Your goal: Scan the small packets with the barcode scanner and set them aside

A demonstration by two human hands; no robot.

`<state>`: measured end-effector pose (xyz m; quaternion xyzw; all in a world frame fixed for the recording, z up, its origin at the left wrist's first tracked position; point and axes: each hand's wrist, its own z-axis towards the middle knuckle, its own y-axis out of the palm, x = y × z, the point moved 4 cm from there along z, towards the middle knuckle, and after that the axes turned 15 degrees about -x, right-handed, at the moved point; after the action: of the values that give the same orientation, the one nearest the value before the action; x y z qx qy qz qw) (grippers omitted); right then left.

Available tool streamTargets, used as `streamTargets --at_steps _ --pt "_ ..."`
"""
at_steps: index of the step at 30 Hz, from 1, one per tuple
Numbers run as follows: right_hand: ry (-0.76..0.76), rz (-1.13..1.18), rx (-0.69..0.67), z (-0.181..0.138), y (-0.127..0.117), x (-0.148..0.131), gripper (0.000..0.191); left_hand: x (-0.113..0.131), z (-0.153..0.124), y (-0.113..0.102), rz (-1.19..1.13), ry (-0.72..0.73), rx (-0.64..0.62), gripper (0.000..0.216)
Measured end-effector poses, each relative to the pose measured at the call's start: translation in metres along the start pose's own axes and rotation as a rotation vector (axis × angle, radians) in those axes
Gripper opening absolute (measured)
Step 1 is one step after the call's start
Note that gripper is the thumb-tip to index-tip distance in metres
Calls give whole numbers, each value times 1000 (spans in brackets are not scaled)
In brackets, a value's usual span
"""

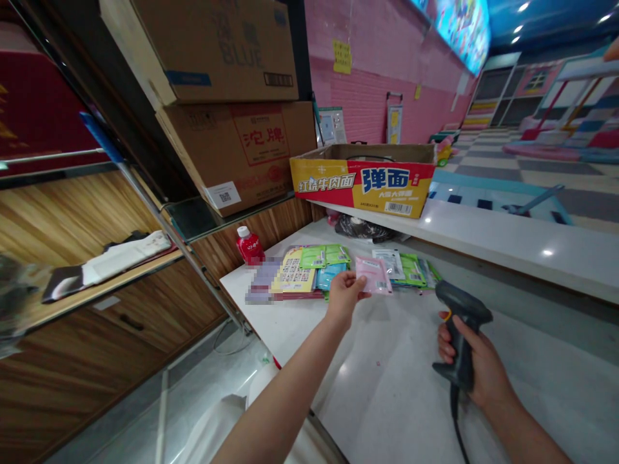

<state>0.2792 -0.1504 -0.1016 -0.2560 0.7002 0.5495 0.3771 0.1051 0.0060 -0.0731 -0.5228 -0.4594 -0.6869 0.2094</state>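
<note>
My left hand (345, 298) pinches the edge of a pink flat packet (373, 276) with a barcode on it. In my right hand (476, 361) is a black barcode scanner (463, 322), its cord hanging down and its head angled toward the packets. Left of the pink packet lie green packets (325, 256) and a blue packet (331, 276), on a yellow printed booklet (294, 270). To its right are a white-and-grey packet (388, 263) and another green packet (412, 270). All of these are on the white counter (387, 348).
A red pouch with a white cap (250, 245) stands at the counter's left edge. A yellow-and-red open carton (362, 183) sits on the raised ledge. Brown cardboard boxes (251, 151) are stacked at left. Black plastic (362, 227) lies below the ledge.
</note>
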Motion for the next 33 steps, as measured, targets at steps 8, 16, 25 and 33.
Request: streamTargets --at_steps 8,16,25,33 --pt "15 8 26 5 -2 1 35 -26 79 53 -69 -72 -212 23" --pt "1 32 44 4 2 -2 34 -33 87 47 609 -27 101 21" --pt "5 75 10 3 -2 2 28 10 64 27 1210 128 86 15" --pt "-17 58 19 4 -5 6 30 83 46 -55 1696 -127 540 29"
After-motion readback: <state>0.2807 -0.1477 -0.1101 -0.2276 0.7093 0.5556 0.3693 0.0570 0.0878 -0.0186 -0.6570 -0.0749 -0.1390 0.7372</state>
